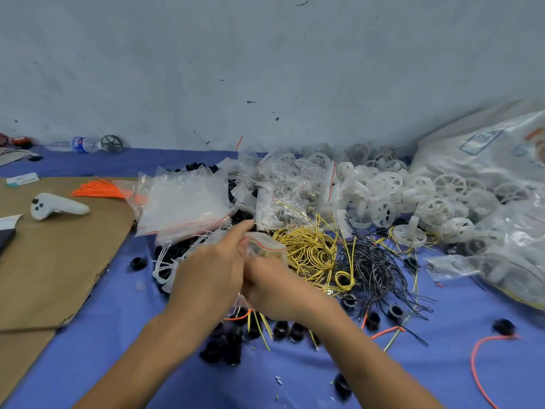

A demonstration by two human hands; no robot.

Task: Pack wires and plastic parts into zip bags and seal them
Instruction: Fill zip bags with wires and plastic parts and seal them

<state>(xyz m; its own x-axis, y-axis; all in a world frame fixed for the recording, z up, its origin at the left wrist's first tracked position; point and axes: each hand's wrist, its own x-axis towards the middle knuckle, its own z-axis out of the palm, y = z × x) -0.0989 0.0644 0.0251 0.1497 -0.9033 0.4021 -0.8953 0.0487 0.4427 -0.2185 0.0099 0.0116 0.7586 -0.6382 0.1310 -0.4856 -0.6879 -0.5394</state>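
Both my hands meet at the centre over a blue cloth. My left hand pinches the red-striped top of a small clear zip bag. My right hand grips the same bag from below, its fingers hidden behind the left hand. Just beyond the bag lies a tangle of yellow wires, with black wires to its right. White plastic wheels are heaped further back. Small black plastic parts lie under my wrists.
A stack of empty zip bags sits left of centre, with orange wires behind it. Brown cardboard with a white controller covers the left. Large filled plastic bags stand at right. A loose orange wire curls at lower right.
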